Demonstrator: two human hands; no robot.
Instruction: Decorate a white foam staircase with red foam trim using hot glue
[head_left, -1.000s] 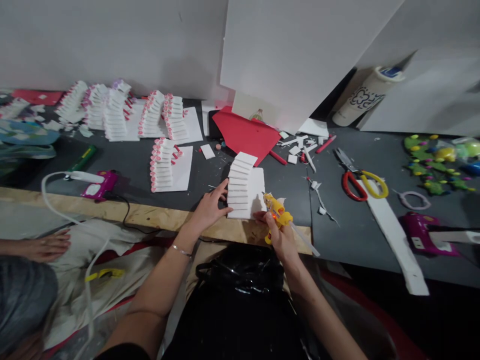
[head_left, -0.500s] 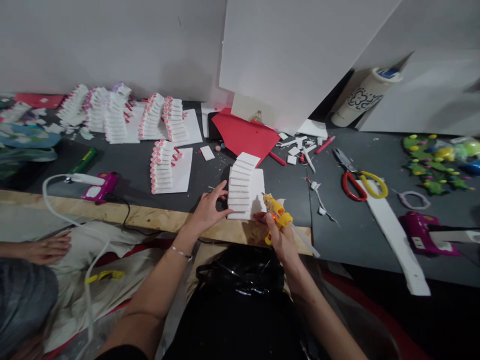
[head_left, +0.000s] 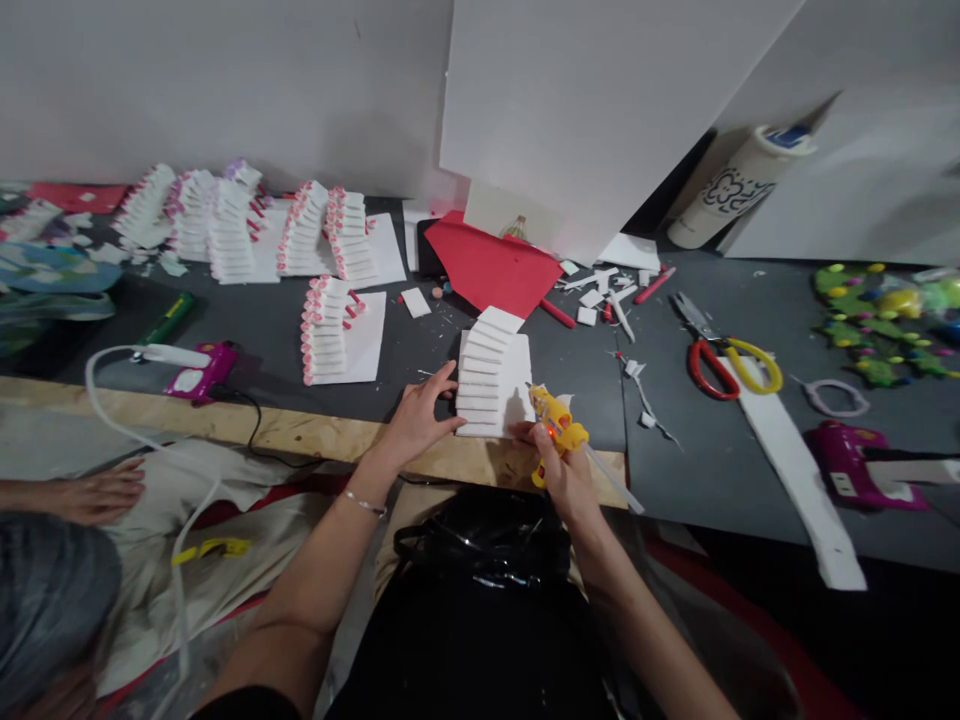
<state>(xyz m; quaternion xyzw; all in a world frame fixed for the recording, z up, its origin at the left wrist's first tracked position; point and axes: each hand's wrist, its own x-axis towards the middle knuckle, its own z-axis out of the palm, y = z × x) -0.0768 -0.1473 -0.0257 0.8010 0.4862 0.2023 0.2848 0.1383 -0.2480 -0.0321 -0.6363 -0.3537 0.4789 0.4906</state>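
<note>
My left hand (head_left: pixel 416 418) lies at the left side of a white card (head_left: pixel 516 385), thumb and fingers apart, their tips by the edge of a curved row of white strips (head_left: pixel 478 385). Nothing shows between those fingers. My right hand (head_left: pixel 564 470) is wrapped around a yellow glue gun (head_left: pixel 559 425), just right of the card. The gun's nozzle points up and left, and a glue stick sticks out of its back. Some fingertips of my right hand are near the card's lower right corner.
Pink-edged strip pieces (head_left: pixel 324 330) stand to the left. A red sheet (head_left: pixel 491 265) lies behind the card. Scissors (head_left: pixel 712 350), a long white strip (head_left: pixel 802 480) and a bottle (head_left: pixel 724 195) are on the right. Another person's hand (head_left: pixel 105 492) rests at far left.
The view has shifted slightly. Both hands stay nearly in place, and the lowest white strip appears to lie flatter beside my left thumb.
</note>
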